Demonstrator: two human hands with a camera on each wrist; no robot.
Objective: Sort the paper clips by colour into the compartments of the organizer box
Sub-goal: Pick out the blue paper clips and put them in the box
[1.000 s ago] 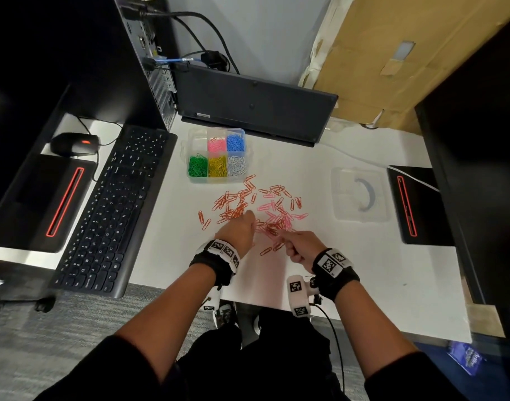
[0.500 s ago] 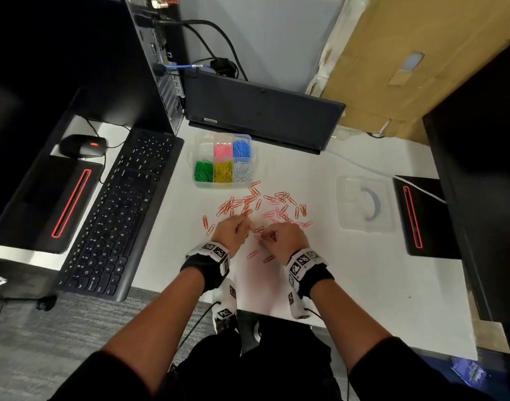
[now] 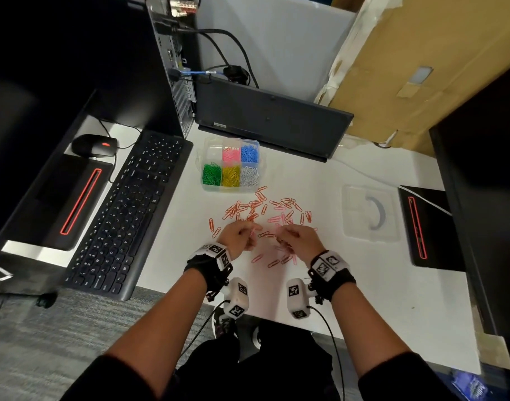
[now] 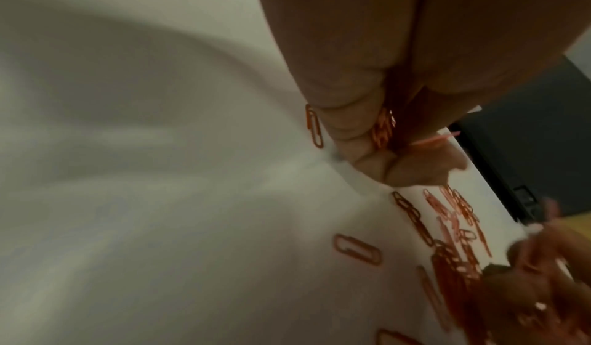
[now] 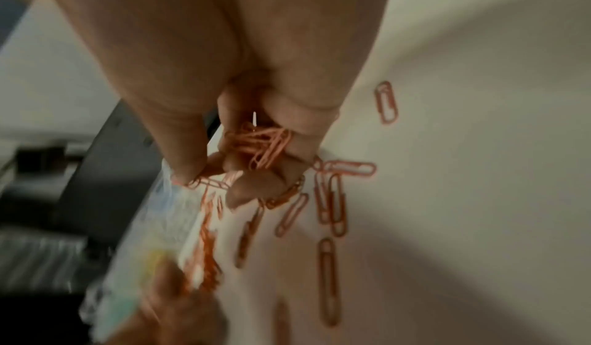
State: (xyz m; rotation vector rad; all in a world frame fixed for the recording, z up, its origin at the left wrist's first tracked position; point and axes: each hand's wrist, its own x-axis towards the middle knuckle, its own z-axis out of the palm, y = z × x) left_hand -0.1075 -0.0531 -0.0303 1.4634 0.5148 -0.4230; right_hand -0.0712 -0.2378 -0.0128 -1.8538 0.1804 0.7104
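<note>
Gathering: left hand (image 3: 238,234) and right hand (image 3: 297,238) each curl round a bunch of orange clips (image 5: 259,145), saving trips. Organizer box (image 3: 205,153) sits just beyond the scatter; one compartment looks unfilled.

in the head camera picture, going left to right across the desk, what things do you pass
mouse → keyboard → organizer box → loose paper clips → clear lid → black device with a red stripe.
</note>
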